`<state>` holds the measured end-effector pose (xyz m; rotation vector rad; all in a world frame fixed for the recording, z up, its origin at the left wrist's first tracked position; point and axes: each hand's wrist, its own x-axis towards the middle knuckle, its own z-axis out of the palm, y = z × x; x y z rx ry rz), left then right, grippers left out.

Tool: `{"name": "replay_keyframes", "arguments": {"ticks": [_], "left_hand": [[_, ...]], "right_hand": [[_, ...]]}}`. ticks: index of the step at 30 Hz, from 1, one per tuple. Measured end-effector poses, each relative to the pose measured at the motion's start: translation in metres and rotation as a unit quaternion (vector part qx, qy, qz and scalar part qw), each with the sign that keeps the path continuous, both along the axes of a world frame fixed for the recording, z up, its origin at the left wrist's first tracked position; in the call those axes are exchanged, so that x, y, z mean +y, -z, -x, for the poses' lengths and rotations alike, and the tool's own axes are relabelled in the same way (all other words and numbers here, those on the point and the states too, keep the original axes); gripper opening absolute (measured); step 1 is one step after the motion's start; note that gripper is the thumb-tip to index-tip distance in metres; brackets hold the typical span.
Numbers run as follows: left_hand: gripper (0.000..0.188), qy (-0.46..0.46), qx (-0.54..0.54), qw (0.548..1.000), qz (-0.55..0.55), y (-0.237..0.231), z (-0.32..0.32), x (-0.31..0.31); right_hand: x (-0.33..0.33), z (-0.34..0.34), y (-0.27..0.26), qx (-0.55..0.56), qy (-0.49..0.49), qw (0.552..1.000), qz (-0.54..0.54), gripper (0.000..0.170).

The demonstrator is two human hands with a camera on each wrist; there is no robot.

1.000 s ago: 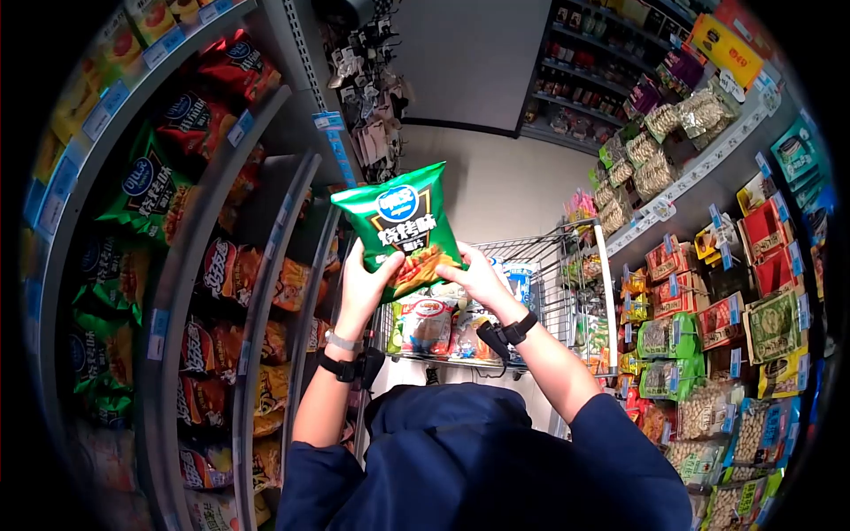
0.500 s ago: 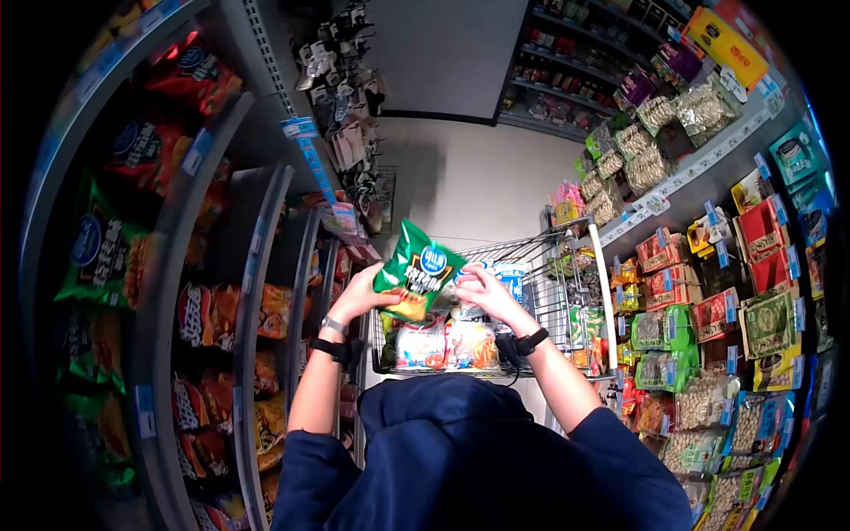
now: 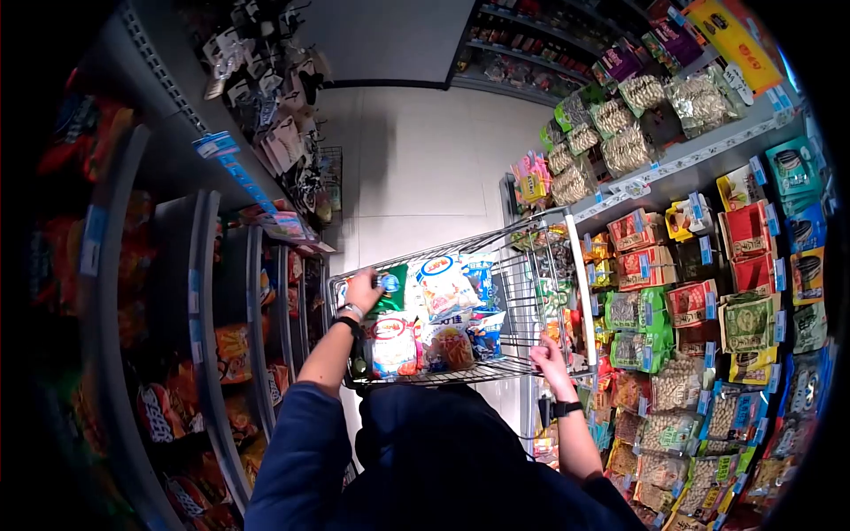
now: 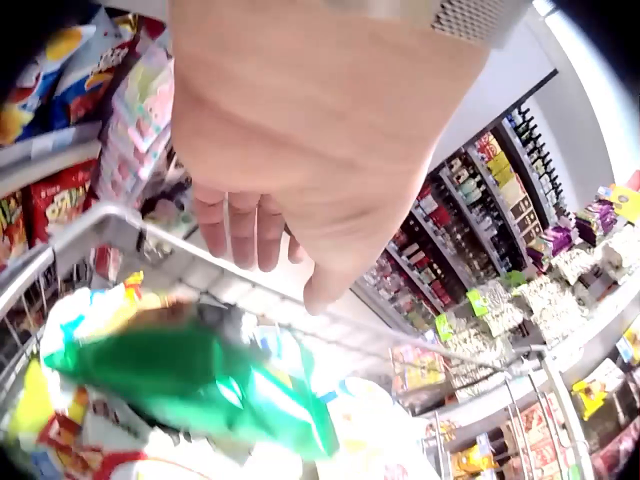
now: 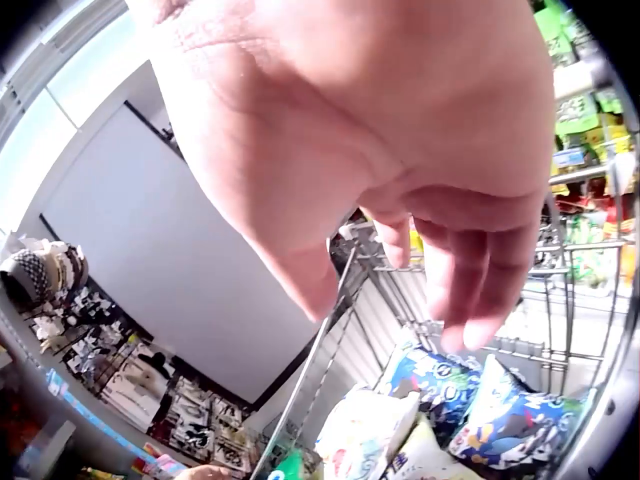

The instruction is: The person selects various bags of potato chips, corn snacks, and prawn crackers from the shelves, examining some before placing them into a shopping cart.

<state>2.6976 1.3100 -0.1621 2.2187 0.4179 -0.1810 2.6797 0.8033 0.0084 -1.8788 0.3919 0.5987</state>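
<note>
A green chip bag (image 3: 392, 297) lies in the far left part of the wire shopping cart (image 3: 529, 365), among several other snack bags. My left hand (image 3: 361, 290) is over that corner, overlapping the bag's left side in the head view. In the left wrist view the same hand (image 4: 310, 140) hangs above the green bag (image 4: 190, 380), fingers loosely bent with a gap below them. Near the cart's right side is my right hand (image 3: 551, 359). Its fingers (image 5: 465, 280) droop loosely over the basket and hold nothing, with blue patterned bags (image 5: 515, 410) below.
Shelves of chip bags (image 3: 235, 354) run along the left. On the right, a rack holds hanging packets (image 3: 651, 327) and bags of nuts. The cart's pale handle (image 3: 581, 292) faces this rack. Tiled floor (image 3: 425, 177) leads toward a grey wall panel (image 3: 381, 44).
The green chip bag went from both my hands down into the cart. My right hand let go and moved right; my left hand followed the bag down and released it. The view shifted.
</note>
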Motion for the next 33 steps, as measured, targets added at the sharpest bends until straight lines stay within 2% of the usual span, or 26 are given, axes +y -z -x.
{"name": "replay_keyframes", "arguments": {"ticks": [1, 2, 5, 6, 7, 8, 10, 11, 15, 16, 17, 18, 19, 21, 23, 24, 26, 28, 29, 30, 32, 33], "left_hand": [[0.047, 0.042, -0.025, 0.998, -0.039, -0.001, 0.006, -0.017], [0.045, 0.045, -0.008, 0.998, -0.040, -0.004, 0.013, -0.035], [0.047, 0.112, 0.041, 0.993, -0.026, 0.034, 0.033, -0.068], [0.048, 0.119, 0.046, 0.992, -0.007, 0.047, 0.037, -0.075], [0.052, 0.148, 0.038, 0.988, 0.032, 0.052, 0.037, -0.077], [0.062, 0.179, 0.032, 0.982, 0.045, 0.078, 0.037, -0.083], [0.071, 0.227, 0.074, 0.971, -0.004, 0.059, 0.030, -0.092], [0.075, 0.238, 0.096, 0.966, -0.010, 0.063, 0.026, -0.095], [0.077, 0.130, 0.006, 0.989, 0.070, 0.050, 0.014, -0.094], [0.079, 0.101, -0.010, 0.991, 0.084, 0.043, 0.012, -0.091], [0.076, 0.068, -0.029, 0.992, 0.106, 0.024, 0.011, -0.083], [0.070, 0.048, -0.086, 0.991, 0.092, 0.005, 0.012, -0.072], [0.065, 0.031, -0.131, 0.987, 0.092, -0.042, 0.015, -0.056], [0.060, -0.034, -0.185, 0.978, 0.087, -0.133, 0.030, -0.021], [0.056, -0.090, -0.270, 0.958, -0.008, -0.207, 0.050, 0.020], [0.052, -0.110, -0.304, 0.946, -0.034, -0.261, 0.067, 0.040], [0.045, -0.174, -0.365, 0.901, -0.159, -0.360, 0.105, 0.067], [0.042, -0.235, -0.413, 0.829, -0.296, -0.453, 0.150, 0.077], [0.043, -0.272, -0.440, 0.773, -0.367, -0.486, 0.173, 0.083], [0.043, -0.334, -0.467, 0.698, -0.428, -0.514, 0.192, 0.085], [0.056, -0.431, -0.523, 0.548, -0.490, -0.541, 0.229, 0.098], [0.063, -0.523, -0.470, 0.507, -0.498, -0.542, 0.246, 0.102]], "right_hand": [[-0.015, 0.006, 0.000, -0.057, 0.024, 0.998, 0.023, 0.055], [-0.031, 0.013, 0.001, -0.114, 0.048, 0.991, 0.047, 0.051], [-0.078, 0.032, 0.000, -0.130, 0.185, 0.972, 0.061, 0.042], [-0.108, 0.040, 0.016, -0.151, 0.182, 0.971, 0.024, 0.041], [-0.121, 0.047, 0.014, -0.131, 0.187, 0.973, 0.029, 0.041], [-0.128, 0.051, 0.012, -0.109, 0.191, 0.975, 0.032, 0.042], [-0.132, 0.057, 0.011, -0.072, 0.175, 0.980, 0.060, 0.042], [-0.097, 0.052, -0.021, -0.024, 0.187, 0.979, 0.081, 0.042], [-0.092, 0.033, -0.002, 0.038, 0.083, 0.995, 0.029, 0.038], [-0.084, 0.020, 0.003, 0.055, 0.083, 0.995, 0.019, 0.037], [-0.070, 0.004, 0.001, 0.062, 0.058, 0.996, 0.025, 0.035], [-0.064, -0.009, 0.012, 0.043, 0.050, 0.997, -0.032, 0.034], [-0.054, -0.025, 0.018, 0.055, 0.055, 0.996, -0.044, 0.033], [-0.030, -0.061, 0.020, 0.049, -0.005, 0.998, -0.040, 0.033], [0.000, -0.097, 0.026, 0.039, -0.056, 0.997, -0.043, 0.034], [0.013, -0.112, 0.028, 0.032, -0.077, 0.995, -0.048, 0.034], [0.046, -0.137, 0.032, 0.014, -0.128, 0.990, -0.060, 0.034], [0.082, -0.154, 0.038, -0.003, -0.179, 0.978, -0.105, 0.036], [0.103, -0.159, 0.036, -0.007, -0.202, 0.974, -0.100, 0.035], [0.124, -0.160, 0.037, -0.017, -0.215, 0.970, -0.113, 0.034], [0.157, -0.159, 0.042, -0.055, -0.285, 0.948, -0.127, 0.035], [0.173, -0.156, 0.042, -0.057, -0.311, 0.940, -0.130, 0.037]]}}
